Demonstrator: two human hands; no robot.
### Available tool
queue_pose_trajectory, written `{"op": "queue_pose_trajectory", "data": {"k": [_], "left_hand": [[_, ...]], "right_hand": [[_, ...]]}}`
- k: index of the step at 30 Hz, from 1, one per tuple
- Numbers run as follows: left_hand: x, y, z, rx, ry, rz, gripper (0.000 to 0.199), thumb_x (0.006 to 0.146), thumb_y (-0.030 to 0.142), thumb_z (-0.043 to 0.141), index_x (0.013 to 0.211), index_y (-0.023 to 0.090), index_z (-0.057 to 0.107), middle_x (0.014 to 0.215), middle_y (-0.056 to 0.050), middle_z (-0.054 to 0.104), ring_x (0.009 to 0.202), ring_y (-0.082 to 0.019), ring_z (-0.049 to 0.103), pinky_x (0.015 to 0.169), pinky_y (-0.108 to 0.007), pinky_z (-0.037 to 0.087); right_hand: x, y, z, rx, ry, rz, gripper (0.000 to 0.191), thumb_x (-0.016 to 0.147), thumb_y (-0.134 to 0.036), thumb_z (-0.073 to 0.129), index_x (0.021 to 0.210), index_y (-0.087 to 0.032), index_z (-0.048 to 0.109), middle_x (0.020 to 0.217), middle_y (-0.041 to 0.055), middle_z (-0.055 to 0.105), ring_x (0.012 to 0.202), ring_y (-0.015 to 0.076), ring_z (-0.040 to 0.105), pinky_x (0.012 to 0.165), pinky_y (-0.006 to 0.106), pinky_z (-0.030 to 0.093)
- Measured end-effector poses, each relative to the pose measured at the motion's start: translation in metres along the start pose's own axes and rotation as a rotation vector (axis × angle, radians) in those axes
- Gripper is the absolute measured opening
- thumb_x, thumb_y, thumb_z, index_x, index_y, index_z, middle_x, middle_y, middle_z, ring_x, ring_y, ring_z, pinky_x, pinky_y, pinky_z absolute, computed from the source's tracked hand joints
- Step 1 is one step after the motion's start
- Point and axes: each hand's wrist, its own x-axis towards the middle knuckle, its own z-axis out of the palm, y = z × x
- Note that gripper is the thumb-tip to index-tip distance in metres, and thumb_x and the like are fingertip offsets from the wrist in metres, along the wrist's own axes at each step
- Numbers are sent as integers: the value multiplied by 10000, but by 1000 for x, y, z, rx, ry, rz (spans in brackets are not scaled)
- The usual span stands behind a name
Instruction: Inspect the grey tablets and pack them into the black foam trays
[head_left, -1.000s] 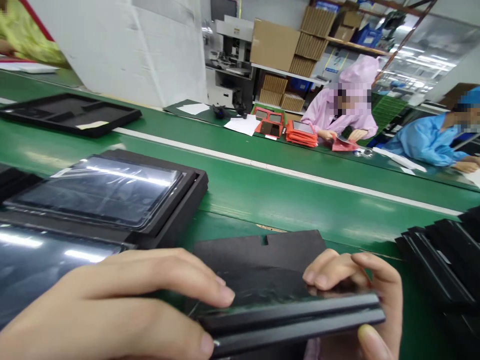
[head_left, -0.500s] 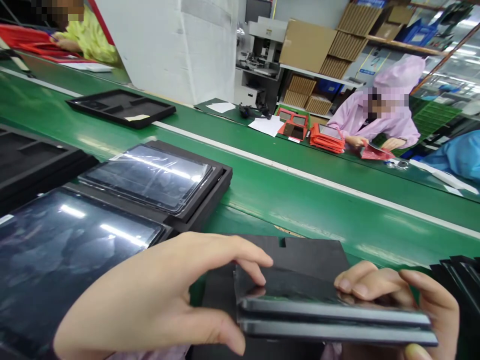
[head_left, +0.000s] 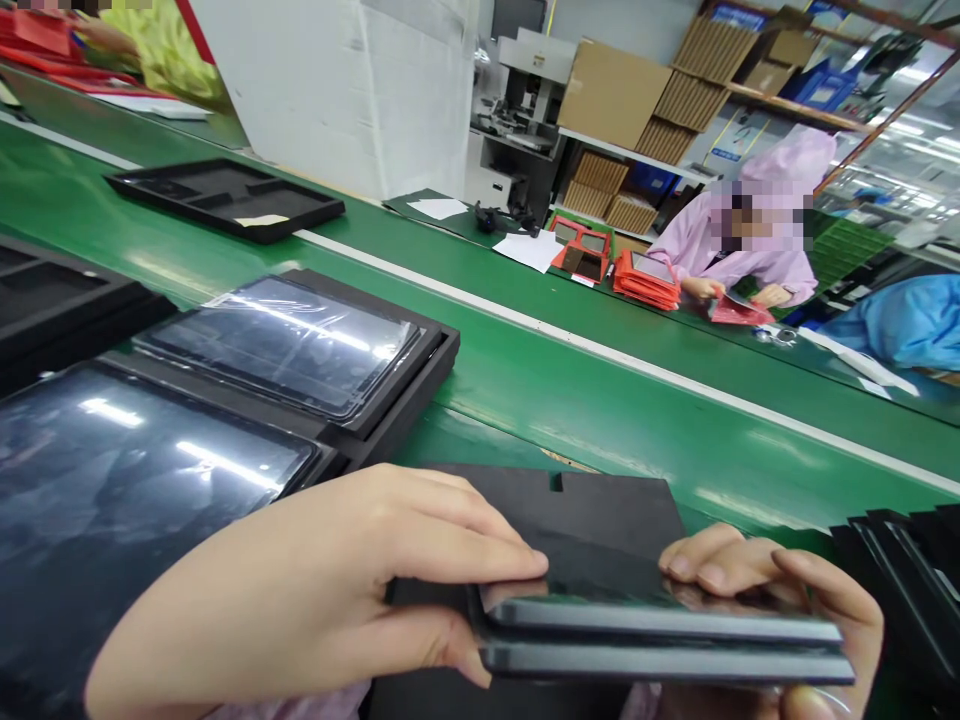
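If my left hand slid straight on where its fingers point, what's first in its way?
Probably your right hand, gripping the other end of the stacked dark slabs; exact depth is unclear.

no legible text, wall sign (head_left: pixel 738 138) too small

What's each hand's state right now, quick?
Left hand: closed, holding the left end of two stacked glossy black panels.
Right hand: closed, holding the right end of the same panels.
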Motion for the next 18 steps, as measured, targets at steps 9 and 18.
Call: {"op": "queue_pose_trajectory", "data": {"k": [9, 18], "left_hand": [[13, -5, -12, -12, -29, 27, 261, 939, 240, 845, 1200, 228, 836, 1083, -20, 861, 976, -163, 809, 900, -138, 587], [59, -15, 36, -307, 618, -189, 182, 869, 322, 868, 1039, 260, 889, 983, 41, 869, 872, -198, 829, 765, -188, 648]], "right_hand": [[3, 57, -23, -19, -202, -71, 447, 808, -440, 947, 1172, -337, 709, 750, -58, 756, 555, 182, 655, 507, 312, 564], [-28, 106, -49, -149, -89, 461, 636, 652, -798, 891, 689, -212, 644, 533, 22, 644, 452, 218, 612, 431, 345, 535]]}}
